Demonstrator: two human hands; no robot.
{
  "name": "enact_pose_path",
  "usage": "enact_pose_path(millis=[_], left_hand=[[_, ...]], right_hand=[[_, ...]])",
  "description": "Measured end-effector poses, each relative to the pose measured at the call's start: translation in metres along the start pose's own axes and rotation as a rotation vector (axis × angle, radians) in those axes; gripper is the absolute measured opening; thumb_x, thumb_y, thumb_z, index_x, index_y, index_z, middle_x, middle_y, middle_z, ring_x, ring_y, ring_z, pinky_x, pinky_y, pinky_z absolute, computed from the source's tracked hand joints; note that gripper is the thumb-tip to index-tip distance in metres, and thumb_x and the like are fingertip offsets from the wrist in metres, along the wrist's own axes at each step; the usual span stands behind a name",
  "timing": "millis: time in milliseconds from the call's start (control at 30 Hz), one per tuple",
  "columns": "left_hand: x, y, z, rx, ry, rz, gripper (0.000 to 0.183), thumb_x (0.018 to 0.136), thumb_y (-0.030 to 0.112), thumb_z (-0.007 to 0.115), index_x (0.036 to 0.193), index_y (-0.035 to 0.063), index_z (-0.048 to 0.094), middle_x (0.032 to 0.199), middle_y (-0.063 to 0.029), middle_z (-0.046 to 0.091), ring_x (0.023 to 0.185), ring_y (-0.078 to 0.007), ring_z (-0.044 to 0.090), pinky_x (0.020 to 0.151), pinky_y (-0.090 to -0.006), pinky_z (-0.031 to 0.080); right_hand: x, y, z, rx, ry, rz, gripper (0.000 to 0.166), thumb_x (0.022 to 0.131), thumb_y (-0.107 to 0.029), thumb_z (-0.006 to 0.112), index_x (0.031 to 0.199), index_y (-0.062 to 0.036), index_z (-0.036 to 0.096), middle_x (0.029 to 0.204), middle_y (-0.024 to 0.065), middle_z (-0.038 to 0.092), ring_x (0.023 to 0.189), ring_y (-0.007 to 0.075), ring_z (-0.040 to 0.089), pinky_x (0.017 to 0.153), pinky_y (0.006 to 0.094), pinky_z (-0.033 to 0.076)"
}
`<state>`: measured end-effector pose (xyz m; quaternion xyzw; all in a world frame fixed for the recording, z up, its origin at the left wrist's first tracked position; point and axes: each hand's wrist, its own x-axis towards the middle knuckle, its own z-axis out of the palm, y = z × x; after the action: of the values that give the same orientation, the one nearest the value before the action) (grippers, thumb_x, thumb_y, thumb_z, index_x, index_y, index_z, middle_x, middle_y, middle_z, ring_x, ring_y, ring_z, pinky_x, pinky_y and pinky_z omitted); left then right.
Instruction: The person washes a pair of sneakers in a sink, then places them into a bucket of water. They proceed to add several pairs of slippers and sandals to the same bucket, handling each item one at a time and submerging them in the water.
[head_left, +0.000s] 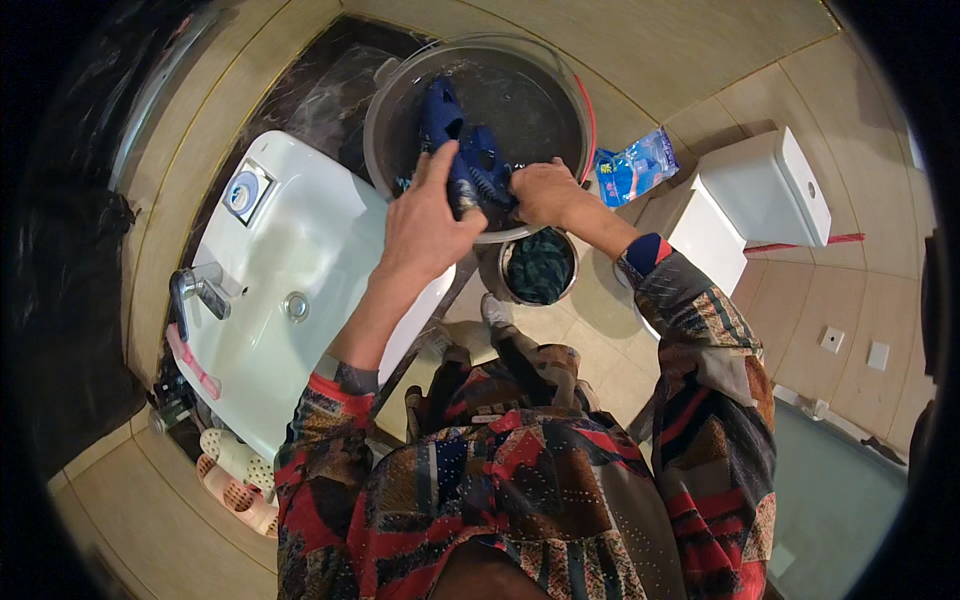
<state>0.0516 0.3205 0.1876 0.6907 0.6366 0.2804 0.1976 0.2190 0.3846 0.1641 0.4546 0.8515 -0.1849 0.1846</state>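
A large round metal basin (537, 97) with water in it stands at the top of the head view. Over its near part is a pair of dark blue shoes with holes, perhaps clogs. My left hand (431, 214) grips the left shoe (441, 112), fingers on its upper side and thumb at its near end. The other blue shoe (484, 154) lies close beside it, slightly lower. My right hand (544, 193) is closed at the near end of that shoe, its fingertips partly hidden. Small light specks show on the near parts of the shoes.
A white washbasin (330, 225) with a faucet (199, 292) is at left. Below my right wrist stands a metal bucket (504, 266) holding dark green cloth (541, 268). A blue packet (637, 166) and a white toilet (757, 187) are at right. Pale clogs (232, 457) lie lower left.
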Motion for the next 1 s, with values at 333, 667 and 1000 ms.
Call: enact_pose_path(millis=[333,667,1000], left_hand=[[0.017,-0.040,-0.046,-0.021,0.633,0.101,0.030,0.081,0.006,0.048,0.110,0.0035,0.055,0.072,-0.0155,0.060,0.059,-0.0234,0.059,0.057,-0.0319,0.046],[0.039,-0.045,-0.153,0.009,0.675,0.125,0.030,0.090,0.015,0.040,0.116,0.0075,0.054,0.098,-0.0057,0.057,0.083,-0.0094,0.052,0.074,-0.0223,0.042],[0.056,-0.036,-0.166,-0.222,0.491,0.296,0.032,0.092,0.017,0.038,0.117,0.0036,0.052,0.112,-0.0070,0.056,0.093,-0.0109,0.055,0.081,-0.0202,0.043]], right_hand=[[-0.019,0.010,-0.024,0.175,0.256,-0.026,0.072,0.069,-0.065,0.054,0.058,0.0059,0.058,0.056,0.0231,0.054,0.061,0.0369,0.058,0.063,0.0425,0.046],[-0.022,0.027,-0.032,-0.068,0.239,-0.058,0.067,0.067,-0.065,0.055,0.061,0.0024,0.061,0.065,0.0196,0.058,0.075,0.0331,0.058,0.076,0.0463,0.038],[0.018,0.006,-0.007,-0.206,-0.090,-0.077,0.045,0.072,-0.048,0.060,0.094,-0.0089,0.063,0.094,0.0122,0.063,0.096,0.0277,0.057,0.092,0.0516,0.031]])
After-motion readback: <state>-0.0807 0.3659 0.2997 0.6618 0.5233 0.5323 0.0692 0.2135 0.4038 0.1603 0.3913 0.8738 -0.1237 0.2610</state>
